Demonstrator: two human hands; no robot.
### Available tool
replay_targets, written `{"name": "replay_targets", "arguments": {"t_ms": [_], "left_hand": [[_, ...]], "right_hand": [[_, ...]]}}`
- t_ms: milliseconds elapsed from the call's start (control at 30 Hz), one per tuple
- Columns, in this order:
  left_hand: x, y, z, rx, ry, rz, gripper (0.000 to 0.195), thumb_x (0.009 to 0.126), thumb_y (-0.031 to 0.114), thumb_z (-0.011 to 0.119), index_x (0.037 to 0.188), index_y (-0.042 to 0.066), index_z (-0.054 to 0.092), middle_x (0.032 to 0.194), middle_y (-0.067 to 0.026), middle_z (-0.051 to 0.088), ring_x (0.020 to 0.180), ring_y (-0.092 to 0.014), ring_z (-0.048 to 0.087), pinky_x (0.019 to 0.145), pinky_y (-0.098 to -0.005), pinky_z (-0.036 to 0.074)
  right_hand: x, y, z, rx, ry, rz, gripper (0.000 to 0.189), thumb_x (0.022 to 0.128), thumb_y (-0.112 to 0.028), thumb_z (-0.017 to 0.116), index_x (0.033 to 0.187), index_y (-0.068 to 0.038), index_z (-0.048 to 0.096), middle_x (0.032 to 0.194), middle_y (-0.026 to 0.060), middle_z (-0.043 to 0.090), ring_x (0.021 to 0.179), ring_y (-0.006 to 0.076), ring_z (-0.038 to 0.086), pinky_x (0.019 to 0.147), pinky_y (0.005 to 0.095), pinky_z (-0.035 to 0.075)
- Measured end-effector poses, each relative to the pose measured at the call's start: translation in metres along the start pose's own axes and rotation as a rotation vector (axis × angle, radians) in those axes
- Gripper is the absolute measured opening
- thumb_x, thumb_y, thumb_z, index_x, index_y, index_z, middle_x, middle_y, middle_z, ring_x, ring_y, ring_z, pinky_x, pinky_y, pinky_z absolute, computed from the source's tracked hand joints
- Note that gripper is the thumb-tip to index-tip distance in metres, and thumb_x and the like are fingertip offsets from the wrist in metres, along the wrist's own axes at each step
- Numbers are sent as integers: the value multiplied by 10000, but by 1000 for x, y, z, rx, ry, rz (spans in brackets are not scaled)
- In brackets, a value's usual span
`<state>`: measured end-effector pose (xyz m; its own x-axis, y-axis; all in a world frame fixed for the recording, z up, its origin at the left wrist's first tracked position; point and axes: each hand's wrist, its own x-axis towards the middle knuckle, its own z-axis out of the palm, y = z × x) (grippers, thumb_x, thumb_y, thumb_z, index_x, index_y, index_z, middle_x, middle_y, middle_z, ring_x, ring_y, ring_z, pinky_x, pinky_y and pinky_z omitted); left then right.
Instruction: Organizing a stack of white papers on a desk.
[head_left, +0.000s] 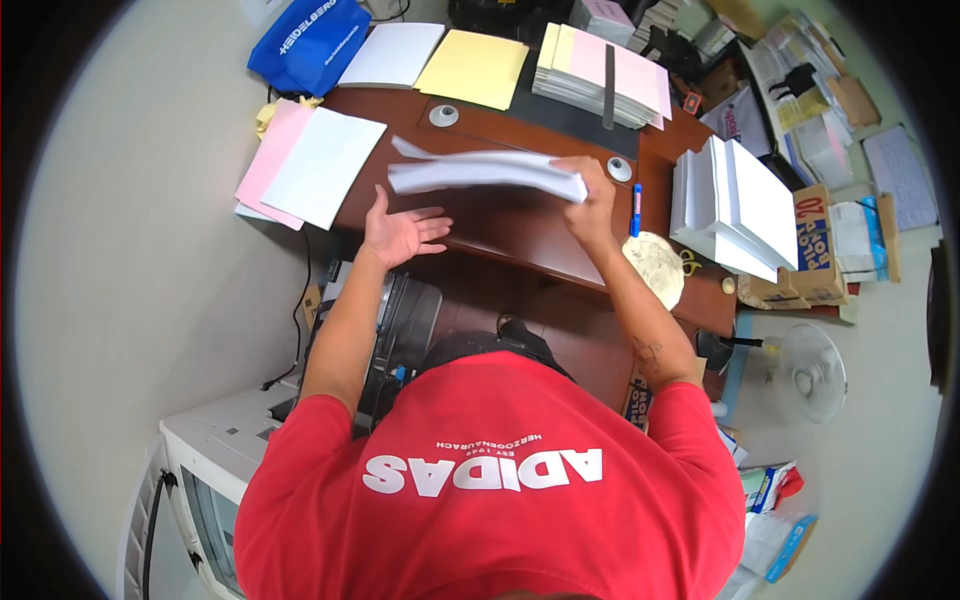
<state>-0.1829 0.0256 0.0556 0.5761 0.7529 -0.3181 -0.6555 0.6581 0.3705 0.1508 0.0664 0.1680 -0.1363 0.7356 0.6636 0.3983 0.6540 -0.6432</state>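
Observation:
Above the brown desk (480, 217), my right hand (591, 199) grips one end of a stack of white paper sheets (487, 172). The sheets are blurred and splay into separate layers at their left end. My left hand (401, 234) is held palm up, fingers apart, below and to the left of that splayed end, with nothing in it. Left of it, white paper (326, 169) overlaps pink paper (274, 169) at the desk's corner. A blue marker (637, 210) and a pale round object (655, 266) lie by my right forearm.
White paper stacks (735, 199) stand on the desk's right side. Along the back are a blue bag (307, 49), a white stack (394, 56), yellow paper (472, 67) and a pink-and-yellow stack (600, 71) with a dark strip across it. A fan (810, 375) stands at right.

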Motion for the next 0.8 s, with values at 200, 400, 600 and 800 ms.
{"name": "replay_targets", "arguments": {"t_ms": [200,400,600,800], "left_hand": [[0,-17,-11,85,187,51,874,889,695,464,1412,-2,408,1261,-267,585,1068,-442,644,720,-594,597],[0,-39,-33,140,328,-294,847,889,648,532,1401,-22,443,1315,-258,567,1148,-422,603,912,-586,508],[15,-55,-40,524,421,-299,603,938,355,650,1362,-33,468,1269,-198,590,1133,-358,604,879,-556,543],[12,-61,-37,500,320,-330,522,935,247,674,1328,-50,501,1213,-175,622,1128,-283,617,904,-496,545]], "right_hand": [[-80,17,-23,-244,-535,-97,539,617,82,671,1074,-201,724,1353,49,565,1269,361,426,1052,479,340],[-160,33,-40,-367,-653,25,635,597,61,736,1151,-246,701,1443,110,450,1303,399,396,1064,507,347],[-188,29,-44,-509,-407,257,639,684,120,664,1245,-184,639,1359,199,498,1233,382,474,1014,463,398],[-224,64,-56,1102,-47,1577,711,1022,-538,356,1313,107,417,1274,229,572,1124,301,619,943,432,519]]}}
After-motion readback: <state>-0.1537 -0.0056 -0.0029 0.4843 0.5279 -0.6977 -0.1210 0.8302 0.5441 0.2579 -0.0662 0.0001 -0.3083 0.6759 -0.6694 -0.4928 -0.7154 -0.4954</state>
